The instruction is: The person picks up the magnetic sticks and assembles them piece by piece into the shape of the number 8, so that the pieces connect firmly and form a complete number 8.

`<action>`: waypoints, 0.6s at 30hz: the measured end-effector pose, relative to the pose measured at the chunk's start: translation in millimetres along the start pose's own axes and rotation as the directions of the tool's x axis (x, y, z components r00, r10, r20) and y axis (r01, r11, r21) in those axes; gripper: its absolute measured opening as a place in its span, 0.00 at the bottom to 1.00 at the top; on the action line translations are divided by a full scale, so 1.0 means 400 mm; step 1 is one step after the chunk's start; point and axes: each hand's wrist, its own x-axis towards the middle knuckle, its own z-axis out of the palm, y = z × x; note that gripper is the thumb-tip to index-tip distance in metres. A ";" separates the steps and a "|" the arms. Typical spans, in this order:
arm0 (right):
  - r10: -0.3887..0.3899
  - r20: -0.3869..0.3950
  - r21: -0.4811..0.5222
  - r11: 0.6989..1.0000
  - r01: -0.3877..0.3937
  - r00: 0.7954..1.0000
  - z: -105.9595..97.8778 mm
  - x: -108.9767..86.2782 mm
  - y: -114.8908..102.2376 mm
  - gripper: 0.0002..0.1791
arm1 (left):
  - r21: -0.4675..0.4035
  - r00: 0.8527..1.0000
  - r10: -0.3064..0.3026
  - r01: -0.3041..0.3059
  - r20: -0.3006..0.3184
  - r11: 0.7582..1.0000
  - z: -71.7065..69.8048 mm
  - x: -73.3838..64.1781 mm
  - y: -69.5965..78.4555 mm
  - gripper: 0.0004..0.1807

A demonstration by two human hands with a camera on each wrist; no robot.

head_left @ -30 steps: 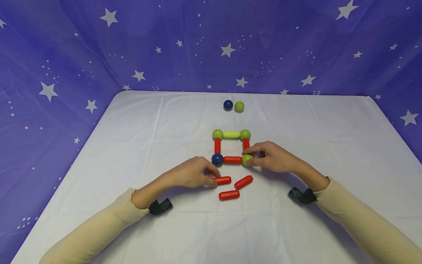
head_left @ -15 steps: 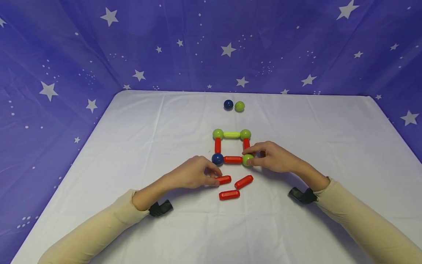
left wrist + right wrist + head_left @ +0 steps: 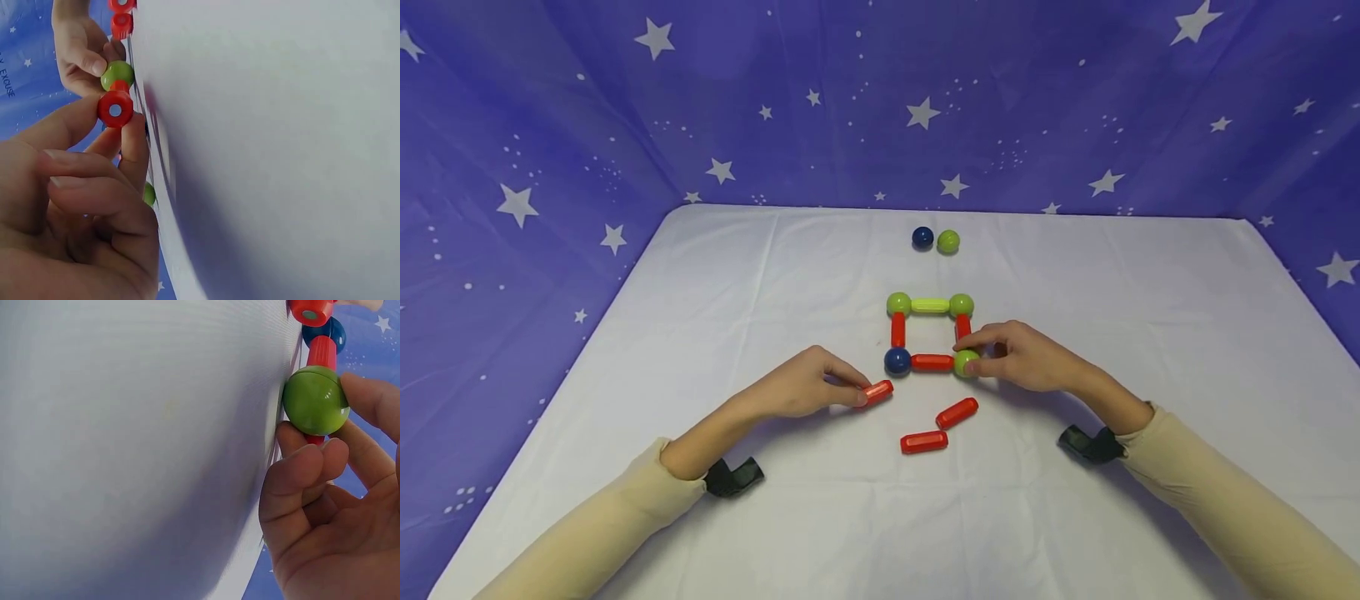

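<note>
My left hand [image 3: 801, 385] pinches a red magnetic rod [image 3: 881, 391] between thumb and fingertips, left of the square and near its blue ball [image 3: 897, 361]. The left wrist view shows the rod end-on, with a round metal disc in its red rim [image 3: 105, 112]. With thumb and fingers, my right hand [image 3: 1026, 358] holds the green ball [image 3: 962, 362] at the square's near right corner. That square has a green ball [image 3: 898, 303] and another green ball [image 3: 962, 305] at the far corners. Red rods form three sides, and a yellow-green rod [image 3: 930, 306] forms the far one.
Two loose red rods lie on the white cloth, one slanted [image 3: 957, 413] and one nearer the front [image 3: 924, 442]. Beyond the square sit a loose blue ball [image 3: 922, 238] and a loose green ball [image 3: 948, 242]. A purple star-printed curtain [image 3: 820, 100] stands behind the table.
My left hand has drawn one red rod leftward and slightly away from the two other loose rods, turning it aslant. The right hand keeps its hold on the green corner ball.
</note>
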 end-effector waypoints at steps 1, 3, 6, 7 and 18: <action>-0.001 0.002 0.001 1.000 0.001 1.000 0.000 0.000 0.001 0.18 | -0.006 1.000 -0.007 0.006 -0.007 1.000 -0.001 -0.001 -0.002 0.12; -0.004 0.004 0.001 1.000 0.004 1.000 0.001 0.001 0.003 0.19 | -0.015 1.000 -0.013 0.013 -0.015 1.000 -0.003 -0.002 -0.005 0.12; -0.002 0.006 -0.002 1.000 0.002 1.000 0.002 0.001 0.006 0.19 | -0.026 1.000 -0.017 0.017 -0.022 1.000 -0.003 -0.002 -0.006 0.12; -0.001 0.005 -0.004 1.000 0.001 1.000 0.003 0.001 0.007 0.19 | -0.029 1.000 -0.017 0.017 -0.025 0.999 -0.002 -0.002 -0.006 0.13; 0.005 -0.005 -0.011 1.000 -0.005 1.000 0.003 0.000 0.005 0.19 | -0.085 0.999 0.003 -0.007 -0.049 0.996 -0.005 0.003 -0.004 0.15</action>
